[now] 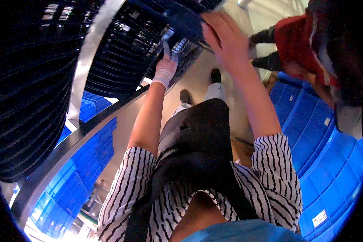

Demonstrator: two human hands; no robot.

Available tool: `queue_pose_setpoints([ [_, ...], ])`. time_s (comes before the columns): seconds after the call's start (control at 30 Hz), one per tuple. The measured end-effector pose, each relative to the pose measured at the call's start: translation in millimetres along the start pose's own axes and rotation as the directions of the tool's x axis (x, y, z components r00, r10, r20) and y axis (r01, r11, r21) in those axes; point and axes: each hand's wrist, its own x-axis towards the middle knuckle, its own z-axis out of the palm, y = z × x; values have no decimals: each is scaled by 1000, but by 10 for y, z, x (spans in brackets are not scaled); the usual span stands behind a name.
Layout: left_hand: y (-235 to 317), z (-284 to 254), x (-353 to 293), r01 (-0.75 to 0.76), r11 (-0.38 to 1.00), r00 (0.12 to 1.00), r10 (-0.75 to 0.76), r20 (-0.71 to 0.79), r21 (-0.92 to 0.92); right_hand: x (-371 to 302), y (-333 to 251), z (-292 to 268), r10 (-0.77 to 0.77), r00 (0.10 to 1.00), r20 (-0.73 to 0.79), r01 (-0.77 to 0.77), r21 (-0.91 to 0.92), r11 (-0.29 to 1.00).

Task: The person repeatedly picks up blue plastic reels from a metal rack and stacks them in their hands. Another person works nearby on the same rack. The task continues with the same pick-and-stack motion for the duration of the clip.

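Reaching to the far side, a worker in a striped shirt sets the left hand (167, 66), in a pale covering (163, 76), against a stack of black ribbed containers (119, 74) at far left, its index finger extended. The bare right hand (228, 40) meets a dark piece (183, 18) at far center, fingers together; whether either hand grips cannot be told. Blue crates (306, 121) stand at right, near another person in red (290, 42).
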Motion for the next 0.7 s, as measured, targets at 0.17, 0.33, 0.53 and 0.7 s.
queue_pose_setpoints([
  [0.17,-30,-117,-123,-255,946,953,280,-112,199,292,-46,341,-119,969,-217,153,149,977],
  [0.33,141,-227,-187,-132,991,991,132,-25,8,468,89,811,-78,965,-250,164,342,925],
  [0.53,218,-239,-175,-245,954,969,240,51,172,722,198,999,-197,881,-431,311,212,927],
  [0.7,271,-162,-160,-288,939,943,313,-116,188,830,297,1025,-225,890,-396,324,202,924],
])
